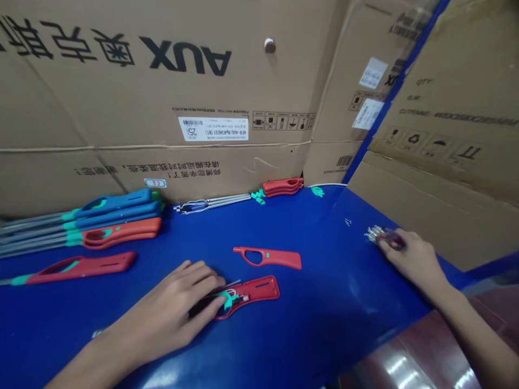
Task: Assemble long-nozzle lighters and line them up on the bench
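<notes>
Left hand: I see my left hand [182, 302] curled over the open red half-shell [263, 289], thumb on the near edge, fingers across the far side, holding it against the counter [324, 329].
Right hand: my right hand [409, 256] is bent down at a pile of small pale parts [375, 233] just past its fingertips; blur and shadow hide whether it has pinched one, so I cannot tell.
Open shell: partly filled, I judge — a green piece [229, 299] and a white wire sit in it, just beyond the left thumb.
Loose cover: a second red half [284, 258] lies apart, ahead and to the right of the left hand; the shell is not closed yet.
Whole lighters: blue lighters [117, 202], an orange-red lighter [138, 229] and a red lighter [101, 265] lie beyond the left hand, looking closed up.
Waiting stock: well ahead of the left hand — wired metal rods [227, 201], short green tips [258, 196] and stacked red halves [281, 187], seemingly unused.
Materials: smooth moulded plastic handles with looped openings, slim grey tubes, thin flexible wire, glossy blue surface, creased brown cardboard [263, 81] behind.
</notes>
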Demonstrator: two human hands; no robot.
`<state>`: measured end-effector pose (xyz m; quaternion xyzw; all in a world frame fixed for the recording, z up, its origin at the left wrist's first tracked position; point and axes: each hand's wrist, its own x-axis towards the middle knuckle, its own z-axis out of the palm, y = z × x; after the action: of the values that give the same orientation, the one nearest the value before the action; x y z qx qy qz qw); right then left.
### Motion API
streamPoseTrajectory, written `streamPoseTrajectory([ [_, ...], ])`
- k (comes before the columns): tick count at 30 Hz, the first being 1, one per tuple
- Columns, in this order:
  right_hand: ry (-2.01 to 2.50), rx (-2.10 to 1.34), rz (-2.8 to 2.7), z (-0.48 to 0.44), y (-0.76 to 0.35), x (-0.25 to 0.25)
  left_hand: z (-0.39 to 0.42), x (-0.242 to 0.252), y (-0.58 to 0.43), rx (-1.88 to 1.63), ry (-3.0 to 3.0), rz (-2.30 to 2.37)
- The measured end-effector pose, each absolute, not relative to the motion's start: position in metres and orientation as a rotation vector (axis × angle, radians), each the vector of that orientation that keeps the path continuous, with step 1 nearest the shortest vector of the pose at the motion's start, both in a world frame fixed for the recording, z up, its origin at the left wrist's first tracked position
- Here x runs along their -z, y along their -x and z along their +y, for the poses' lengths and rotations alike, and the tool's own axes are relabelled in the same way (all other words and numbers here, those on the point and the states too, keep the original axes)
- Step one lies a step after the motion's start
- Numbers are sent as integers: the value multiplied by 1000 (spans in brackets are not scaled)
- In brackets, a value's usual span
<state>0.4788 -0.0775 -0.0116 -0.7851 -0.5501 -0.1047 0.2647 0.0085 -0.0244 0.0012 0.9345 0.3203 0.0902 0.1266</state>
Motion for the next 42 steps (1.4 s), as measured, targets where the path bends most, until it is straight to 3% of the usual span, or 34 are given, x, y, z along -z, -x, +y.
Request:
streamPoseTrajectory([
  [7,1759,310,-1617,-68,-413,-14,-26,-15,-8,-246,-2675,936],
  [13,1278,-455,-2323,-38,-279,-41,-21,-29,7,-49,-2603,1081],
  [16,1204,-616,-2523,-30,-240,-43,-19,-29,12,-46,-2581,1060],
  [28,1288,-682,-2448,-35,-233,-4,-15,-20,7,-232,-2746,1001],
  [42,1369,-728,-2380,-38,-230,-6,-15,-21,8,-159,-2573,1053],
])
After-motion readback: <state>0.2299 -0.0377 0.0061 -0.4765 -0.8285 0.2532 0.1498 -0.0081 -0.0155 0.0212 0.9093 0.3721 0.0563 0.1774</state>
